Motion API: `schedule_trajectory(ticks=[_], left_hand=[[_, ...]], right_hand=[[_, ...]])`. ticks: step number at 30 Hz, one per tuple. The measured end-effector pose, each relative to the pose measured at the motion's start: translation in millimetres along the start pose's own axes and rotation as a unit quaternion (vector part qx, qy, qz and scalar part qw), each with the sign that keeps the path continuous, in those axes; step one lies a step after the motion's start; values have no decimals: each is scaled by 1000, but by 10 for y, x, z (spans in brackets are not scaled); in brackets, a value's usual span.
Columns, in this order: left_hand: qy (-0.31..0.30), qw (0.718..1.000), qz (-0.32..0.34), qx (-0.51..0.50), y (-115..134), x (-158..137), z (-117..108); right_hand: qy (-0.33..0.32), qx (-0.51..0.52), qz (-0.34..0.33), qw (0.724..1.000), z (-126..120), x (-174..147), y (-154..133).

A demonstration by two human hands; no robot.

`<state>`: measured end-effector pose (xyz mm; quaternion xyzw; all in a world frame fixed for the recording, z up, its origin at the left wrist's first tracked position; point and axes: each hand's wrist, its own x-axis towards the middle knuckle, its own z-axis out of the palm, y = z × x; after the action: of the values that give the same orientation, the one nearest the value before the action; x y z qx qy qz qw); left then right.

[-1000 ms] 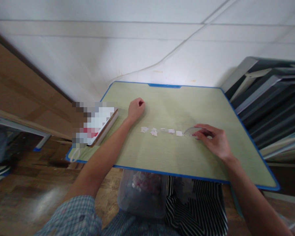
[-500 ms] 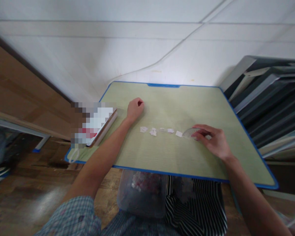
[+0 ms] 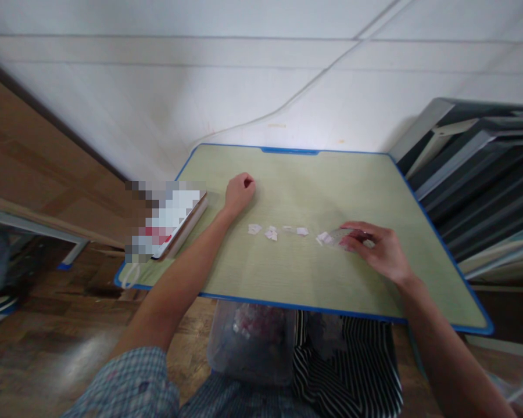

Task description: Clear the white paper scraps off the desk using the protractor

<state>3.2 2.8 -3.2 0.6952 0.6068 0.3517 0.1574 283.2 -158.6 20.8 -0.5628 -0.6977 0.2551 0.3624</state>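
My right hand (image 3: 377, 247) pinches a clear, curved piece of plastic that looks like a protractor (image 3: 335, 237) between thumb and fingers, low over the table. The protractor's left end touches or overlaps small white paper pieces (image 3: 323, 238); which of the two I cannot tell. Left of these, more torn-looking paper bits lie in a rough row: one group (image 3: 302, 231), another (image 3: 271, 233) and a third (image 3: 254, 229). My left hand (image 3: 239, 194) rests on the table as a loose fist behind the row, with nothing visible in it.
The pale green table (image 3: 331, 180) has a blue rim. A thick book or box (image 3: 181, 226), partly blurred out, lies at its left edge. Grey panels (image 3: 479, 162) lean on the right. Below the front edge are a clear plastic bin (image 3: 253, 360) and striped cloth (image 3: 353, 366).
The protractor has tilted in my right hand, so its curved face shows less. The paper by its left end has shifted slightly right and now shows as several pieces. My left hand stays still.
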Motion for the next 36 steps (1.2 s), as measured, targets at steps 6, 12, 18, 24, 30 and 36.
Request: schedule_trajectory(ticks=[6,12,18,24,30,36], left_hand=[[-1,1000,-1,0,-7,6,9],[5,1000,7,-2,-10,4,10],[1,1000,0,-2,-7,3,10],[-1,1000,-5,7,8,-3,1],[-1,1000,-3,7,9,-4,0],[0,1000,-5,6,3,-2,0]], right_hand=[[-30,18,-5,999,-26,-15,-51],[-19,53,0,998,-34,-20,-85],[-47,51,4,998,-14,-7,-66],[-105,66,35,992,-44,-20,-51],[-268,93,55,957,-107,-59,-113],[-372,106,20,922,-140,-76,-150]])
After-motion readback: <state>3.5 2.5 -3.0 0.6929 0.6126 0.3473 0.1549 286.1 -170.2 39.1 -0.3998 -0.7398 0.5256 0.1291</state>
